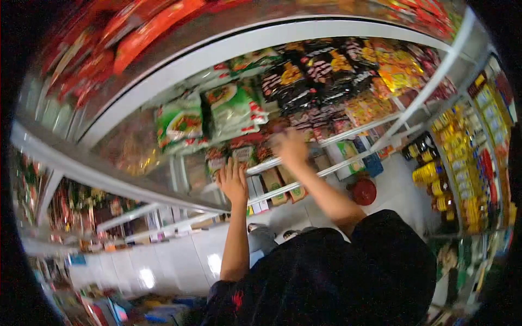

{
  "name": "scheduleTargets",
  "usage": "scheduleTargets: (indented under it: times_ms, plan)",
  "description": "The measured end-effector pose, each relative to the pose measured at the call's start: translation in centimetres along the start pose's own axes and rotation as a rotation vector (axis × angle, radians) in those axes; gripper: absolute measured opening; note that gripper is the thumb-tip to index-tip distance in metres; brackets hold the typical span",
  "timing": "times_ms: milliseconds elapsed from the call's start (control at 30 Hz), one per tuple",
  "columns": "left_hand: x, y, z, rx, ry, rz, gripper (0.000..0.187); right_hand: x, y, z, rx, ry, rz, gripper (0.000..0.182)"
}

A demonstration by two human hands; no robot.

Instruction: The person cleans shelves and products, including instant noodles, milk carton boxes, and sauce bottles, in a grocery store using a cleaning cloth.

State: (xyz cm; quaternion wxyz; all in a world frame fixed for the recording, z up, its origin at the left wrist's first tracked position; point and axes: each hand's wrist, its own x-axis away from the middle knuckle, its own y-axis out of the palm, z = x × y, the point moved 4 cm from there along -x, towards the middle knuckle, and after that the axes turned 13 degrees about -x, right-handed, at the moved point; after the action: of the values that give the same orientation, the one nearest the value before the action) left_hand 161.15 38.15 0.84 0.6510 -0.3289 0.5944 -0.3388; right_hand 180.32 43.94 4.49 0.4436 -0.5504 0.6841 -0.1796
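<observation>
My left hand (234,183) lies with its fingers apart at the shelf's front edge, over small dark red packets (243,156). To the right, my right hand (291,148) reaches over the same shelf beside dark packets, its fingers smeared by motion. Behind my hands are green noodle packets (231,108) in stacks, another green packet (182,122) to their left, and black packets (326,73) further right. I cannot make out anything held in the right hand.
A white shelf rail (326,24) runs above the packets. Cardboard boxes (273,182) stand on the lower level. A red round container (363,192) is on the floor. Yellow bottles (462,174) line the right side.
</observation>
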Motion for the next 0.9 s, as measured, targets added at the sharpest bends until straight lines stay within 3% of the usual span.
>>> scheduleTargets:
  times_ms: [133,200,267,367,467,533,633,700,800,900]
  plan:
    - [0.3,0.0,-0.2,0.025,0.026,-0.032,0.039,0.3,4.5,-7.8,-0.163,-0.084,-0.046,0.026]
    - [1.3,1.9,-1.9,0.143,0.093,-0.036,0.044,0.3,8.2,-8.7,0.003,-0.086,-0.008,0.027]
    - [1.0,0.2,-1.6,0.231,0.111,-0.159,0.052,-0.2,6.7,-9.9,-0.100,-0.008,-0.206,0.031]
    - [0.7,-0.6,-1.4,0.071,0.238,-0.268,0.052,0.0,5.6,-8.2,-0.152,-0.076,-0.112,0.033]
    - [0.8,0.1,-0.8,0.069,0.323,-0.208,0.051,-0.2,2.0,-3.6,-0.127,-0.006,-0.044,0.032]
    - [0.7,-0.3,-0.8,-0.015,0.205,-0.167,0.052,0.2,0.0,0.7,-0.049,-0.003,0.039,0.033]
    - [1.0,0.6,-1.1,-0.052,0.303,0.011,0.050,1.0,-4.5,5.3,0.068,0.025,0.325,0.024]
    - [1.2,-0.1,-1.4,-0.061,0.348,-0.001,0.049,1.2,-5.6,7.1,0.004,0.246,0.239,0.025]
    - [1.0,0.0,-1.1,-0.034,0.365,0.024,0.047,0.9,-5.4,6.3,0.175,0.222,0.282,0.027]
    - [0.6,-0.3,-0.6,0.020,0.325,-0.059,0.047,-0.2,-6.1,7.1,0.164,0.337,0.121,0.036]
